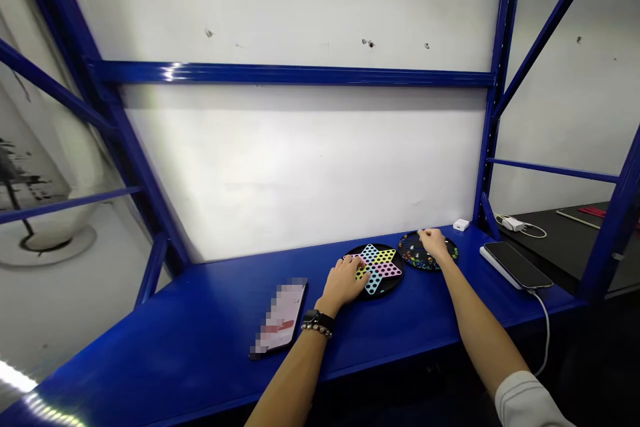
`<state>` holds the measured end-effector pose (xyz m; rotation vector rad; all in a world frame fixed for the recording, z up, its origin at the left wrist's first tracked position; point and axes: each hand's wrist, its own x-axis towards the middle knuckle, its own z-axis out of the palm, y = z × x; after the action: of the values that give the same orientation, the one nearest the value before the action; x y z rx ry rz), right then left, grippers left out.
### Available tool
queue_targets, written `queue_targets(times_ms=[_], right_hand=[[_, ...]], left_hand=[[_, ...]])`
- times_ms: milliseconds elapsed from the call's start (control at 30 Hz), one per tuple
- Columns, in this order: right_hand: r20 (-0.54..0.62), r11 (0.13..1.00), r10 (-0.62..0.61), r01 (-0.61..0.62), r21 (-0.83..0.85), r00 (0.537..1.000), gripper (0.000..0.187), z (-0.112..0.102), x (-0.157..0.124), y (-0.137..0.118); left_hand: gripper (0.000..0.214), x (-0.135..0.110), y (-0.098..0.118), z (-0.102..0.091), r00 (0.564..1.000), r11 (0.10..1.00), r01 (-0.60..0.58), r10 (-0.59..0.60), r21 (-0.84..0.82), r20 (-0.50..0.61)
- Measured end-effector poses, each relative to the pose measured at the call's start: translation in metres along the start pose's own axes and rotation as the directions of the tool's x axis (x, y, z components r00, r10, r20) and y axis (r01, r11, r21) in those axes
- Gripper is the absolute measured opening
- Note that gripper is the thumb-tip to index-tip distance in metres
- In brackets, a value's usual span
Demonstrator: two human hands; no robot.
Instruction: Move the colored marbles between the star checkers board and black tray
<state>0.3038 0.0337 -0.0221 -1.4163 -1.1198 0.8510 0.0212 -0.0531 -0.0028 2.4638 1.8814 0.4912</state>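
A round black game board [379,268] with a star of pastel hole fields lies on the blue shelf [200,340]. My left hand [344,282] rests on its left edge, fingers curled against the board. Right of it sits a round black tray [415,255] holding several small coloured marbles. My right hand [434,243] is over that tray, fingers bent down among the marbles; what they pinch is too small to make out.
A phone [280,320] lies face up left of my left arm. Another phone [515,265] on a white pad with a cable sits at the right. A small white charger [461,224] stands by the wall. Blue rack posts flank both sides.
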Motion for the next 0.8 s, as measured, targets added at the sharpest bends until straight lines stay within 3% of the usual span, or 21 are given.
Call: queue_targets(times_ms=[67,167,233,367,500,667,733,800], right_hand=[[0.044,0.966,-0.040,0.050,-0.255,0.998,0.035,0.005,-0.007,0.000],[0.179,0.770,-0.055,0.156,-0.619,0.982,0.023,0.008,-0.016,-0.005],[0.240,0.699,-0.032,0.193,-0.689,0.970,0.013,0.007,-0.020,-0.009],[0.295,0.653,0.048,0.193,-0.732,0.954,0.010,0.003,-0.022,-0.013],[0.330,0.700,0.086,0.179,-0.691,0.940,0.005,0.002,-0.020,-0.010],[0.309,0.810,0.044,0.146,-0.567,0.950,0.023,0.002,-0.017,-0.011],[0.290,0.929,0.008,0.100,-0.355,0.957,0.029,-0.002,-0.016,-0.017],[0.280,0.999,-0.028,0.033,-0.012,0.960,0.031,-0.008,-0.014,-0.024]], left_hand=[[0.028,0.000,0.000,0.000,1.000,1.000,-0.002,0.002,0.003,0.001],[0.028,0.000,-0.001,0.000,1.000,1.000,-0.001,0.001,0.005,0.002],[0.028,0.000,-0.001,0.000,1.000,1.000,-0.001,0.001,0.002,0.000],[0.027,-0.001,-0.001,0.001,1.000,1.000,-0.008,0.008,0.000,-0.005],[0.027,-0.001,0.000,0.000,1.000,1.000,0.000,0.000,0.000,-0.006],[0.027,-0.001,-0.001,0.000,1.000,1.000,-0.004,0.004,0.003,-0.004],[0.028,0.000,-0.001,0.001,1.000,1.000,0.000,0.000,0.007,-0.002],[0.028,0.000,-0.001,0.001,1.000,1.000,0.000,0.000,0.006,0.001]])
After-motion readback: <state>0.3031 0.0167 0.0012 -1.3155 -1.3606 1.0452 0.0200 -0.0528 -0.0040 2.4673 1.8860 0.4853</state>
